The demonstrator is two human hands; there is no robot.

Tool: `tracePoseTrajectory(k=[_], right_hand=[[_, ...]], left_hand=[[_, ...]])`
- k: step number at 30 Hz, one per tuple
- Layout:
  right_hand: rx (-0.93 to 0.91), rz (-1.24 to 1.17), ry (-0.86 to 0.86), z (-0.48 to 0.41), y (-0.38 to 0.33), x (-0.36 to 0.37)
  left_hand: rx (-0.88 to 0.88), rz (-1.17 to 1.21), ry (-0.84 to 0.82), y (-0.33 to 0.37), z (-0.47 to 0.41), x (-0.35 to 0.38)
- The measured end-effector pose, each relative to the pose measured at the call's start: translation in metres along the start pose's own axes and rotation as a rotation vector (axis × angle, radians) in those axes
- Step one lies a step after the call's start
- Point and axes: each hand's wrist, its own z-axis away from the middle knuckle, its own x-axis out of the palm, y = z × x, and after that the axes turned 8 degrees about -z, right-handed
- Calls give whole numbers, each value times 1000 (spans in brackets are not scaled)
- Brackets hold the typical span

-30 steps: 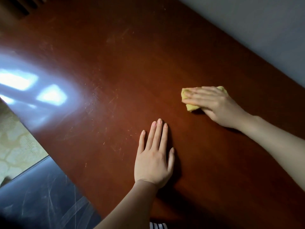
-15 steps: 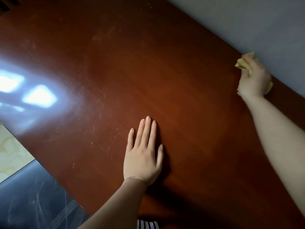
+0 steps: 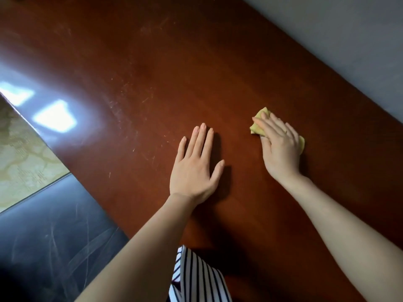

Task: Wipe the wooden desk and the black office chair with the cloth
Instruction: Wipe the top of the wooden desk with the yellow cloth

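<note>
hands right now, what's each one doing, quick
Left hand: open, flat on the reddish-brown wooden desk.
Right hand: open, fingers pressing the small yellow cloth on the desk.

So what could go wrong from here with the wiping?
1. The cloth is bunched small under the right hand, so each pass covers a narrow strip and may leave gaps.
2. The left hand rests flat on the desk; that patch could go unwiped or get smudged.
3. The scuffed black chair looks untouched.
</note>
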Motion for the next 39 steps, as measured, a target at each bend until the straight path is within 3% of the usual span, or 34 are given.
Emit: tracePoseTrajectory(k=[8,16,21,24,29,36,39], right_hand=[[-144,-21,-132,66,-43,11],[-689,-143,-409,129,-78,31],[-1076,-97,-566,82,-73,32],[-1154,-63,-574,40,-77,35],[-914,-19,-490,-20,-85,42],[-112,-31,-155,-73,-98,64],[145,-90,19,-71,-123,83]], left_hand=[[133,72,-46,-11,29,-22],[-177,8,-154,-47,139,-27],[-420,-51,-240,-66,170,-33],[-485,-64,-284,-73,165,-37],[-473,-131,-374,-69,155,-45],[-451,-175,-459,-69,152,-54],[-447,-168,-461,-69,153,-55]])
